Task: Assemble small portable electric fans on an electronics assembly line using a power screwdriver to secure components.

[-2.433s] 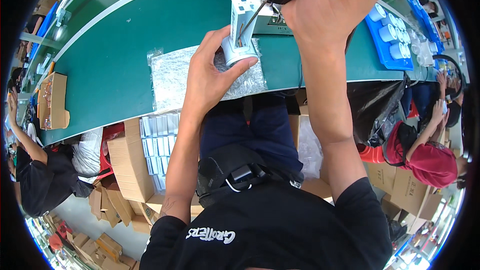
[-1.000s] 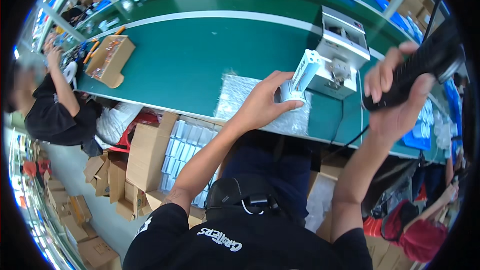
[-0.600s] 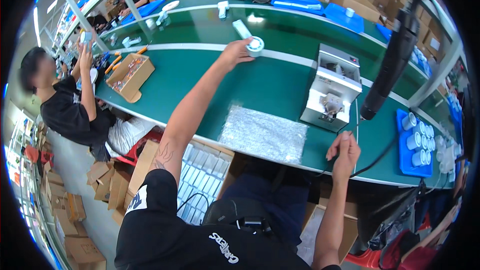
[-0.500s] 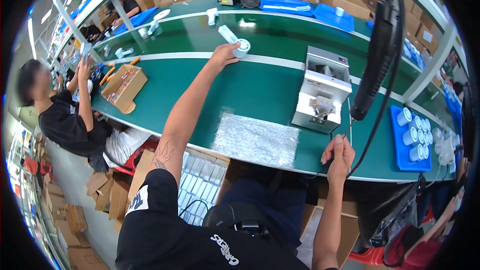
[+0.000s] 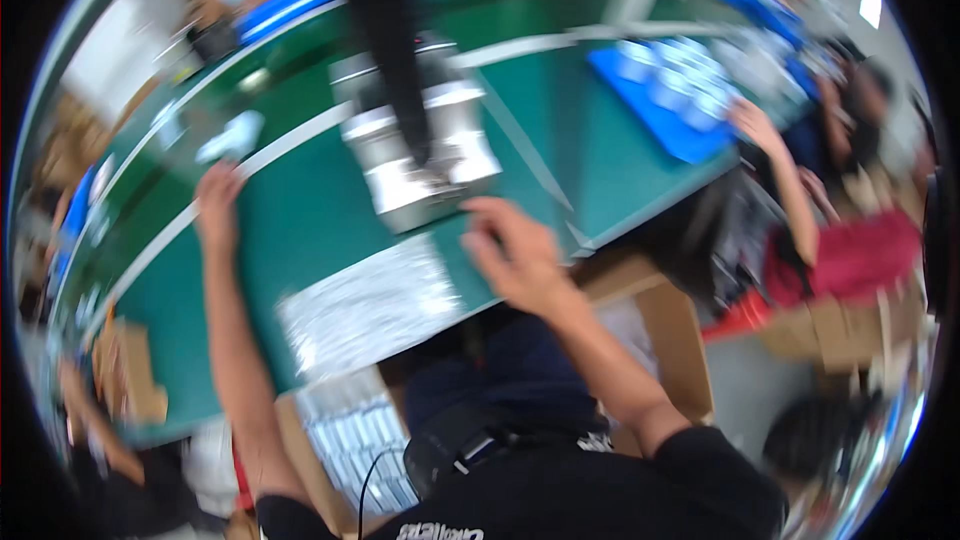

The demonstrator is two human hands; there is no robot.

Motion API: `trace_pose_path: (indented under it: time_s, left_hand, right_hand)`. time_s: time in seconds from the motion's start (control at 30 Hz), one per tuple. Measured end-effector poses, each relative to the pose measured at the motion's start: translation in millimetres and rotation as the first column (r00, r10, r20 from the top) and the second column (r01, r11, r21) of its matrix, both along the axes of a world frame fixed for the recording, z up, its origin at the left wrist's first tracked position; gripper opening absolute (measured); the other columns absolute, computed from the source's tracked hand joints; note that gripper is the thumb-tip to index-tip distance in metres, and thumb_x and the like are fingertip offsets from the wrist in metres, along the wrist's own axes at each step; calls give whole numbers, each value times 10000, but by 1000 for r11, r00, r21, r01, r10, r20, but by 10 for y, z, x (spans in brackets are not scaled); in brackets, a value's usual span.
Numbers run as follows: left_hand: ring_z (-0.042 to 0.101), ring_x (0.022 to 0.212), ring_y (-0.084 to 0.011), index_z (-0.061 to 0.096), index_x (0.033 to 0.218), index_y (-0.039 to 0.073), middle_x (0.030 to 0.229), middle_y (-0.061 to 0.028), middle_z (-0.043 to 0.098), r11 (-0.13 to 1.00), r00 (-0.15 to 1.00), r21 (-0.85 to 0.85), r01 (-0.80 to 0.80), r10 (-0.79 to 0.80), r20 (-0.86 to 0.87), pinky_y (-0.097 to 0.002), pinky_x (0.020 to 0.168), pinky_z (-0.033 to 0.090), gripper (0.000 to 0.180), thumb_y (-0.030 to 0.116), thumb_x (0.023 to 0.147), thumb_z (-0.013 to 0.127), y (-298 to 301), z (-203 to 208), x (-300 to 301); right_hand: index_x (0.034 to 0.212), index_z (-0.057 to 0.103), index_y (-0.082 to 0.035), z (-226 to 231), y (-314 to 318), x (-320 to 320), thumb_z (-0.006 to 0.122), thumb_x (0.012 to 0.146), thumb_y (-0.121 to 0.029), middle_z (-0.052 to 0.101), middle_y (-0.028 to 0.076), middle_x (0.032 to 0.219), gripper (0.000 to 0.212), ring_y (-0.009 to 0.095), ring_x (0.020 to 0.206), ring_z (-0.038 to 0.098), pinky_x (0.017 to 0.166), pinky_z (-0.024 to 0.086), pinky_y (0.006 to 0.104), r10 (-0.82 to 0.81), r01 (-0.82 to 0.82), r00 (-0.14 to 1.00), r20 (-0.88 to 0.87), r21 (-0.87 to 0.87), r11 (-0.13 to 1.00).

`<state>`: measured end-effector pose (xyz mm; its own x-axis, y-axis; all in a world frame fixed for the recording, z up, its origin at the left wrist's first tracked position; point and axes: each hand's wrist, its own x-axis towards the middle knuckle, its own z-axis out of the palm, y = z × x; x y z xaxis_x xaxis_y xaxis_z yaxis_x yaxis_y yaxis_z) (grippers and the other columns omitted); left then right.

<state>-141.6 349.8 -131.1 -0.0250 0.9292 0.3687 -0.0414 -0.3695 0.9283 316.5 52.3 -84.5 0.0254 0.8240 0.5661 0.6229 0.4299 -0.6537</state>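
Observation:
The picture is smeared by motion. My left hand (image 5: 218, 202) reaches to the white rail on the far side of the bench, its fingertips beside a pale blue device (image 5: 232, 136). Whether they still touch it cannot be made out. My right hand (image 5: 515, 250) is raised over the bench just right of the front of a silvery metal box-shaped machine (image 5: 400, 180), index finger forward and the others curled. Anything small in it is lost in the blur. A black electric screwdriver (image 5: 385, 40) hangs in front of the machine. Bubble wrap (image 5: 370, 305) lies between my arms.
A blue tray (image 5: 655, 125) of white-and-blue round parts stands at the right, with another person's hand (image 5: 760, 130) beside it. Below the bench edge are a carton (image 5: 355, 430) of pale blue pieces and an open carton (image 5: 675, 340). A cardboard box (image 5: 130, 370) sits far left.
My view has swung to the right. My left hand held the device by its round end before; the device now lies just beyond its fingertips. My right hand has moved closer to the machine's front.

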Motion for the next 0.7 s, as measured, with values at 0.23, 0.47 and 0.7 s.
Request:
trace_pose_path:
  time_s: [0.23,0.47,0.7]
  left_hand:
    - [607,882,-85,723,1249,19,1007,-29,684,998,957,-61,-6,-12,-290,-249,821,496,345,298,1051,669,-58,192,388]
    - [568,849,-81,745,1170,33,956,-1,661,999,935,-45,17,-31,-354,-243,826,463,275,265,1044,671,-250,204,384]
    - [578,876,-102,743,1144,33,978,-15,669,999,918,-26,19,-28,-396,-262,854,476,270,274,1041,674,-272,295,548]
  right_hand:
    - [1140,708,31,432,-653,94,698,985,-63,731,169,1095,182,340,1009,718,864,571,390,683,-750,646,-340,-120,650]
    - [1005,652,-5,871,-303,1390,651,1030,-181,719,124,937,177,238,812,725,707,598,378,65,-46,741,-669,46,998]
    - [1188,638,14,467,408,3067,745,889,-85,715,170,1139,332,270,975,723,854,581,394,-619,622,783,-61,60,781]
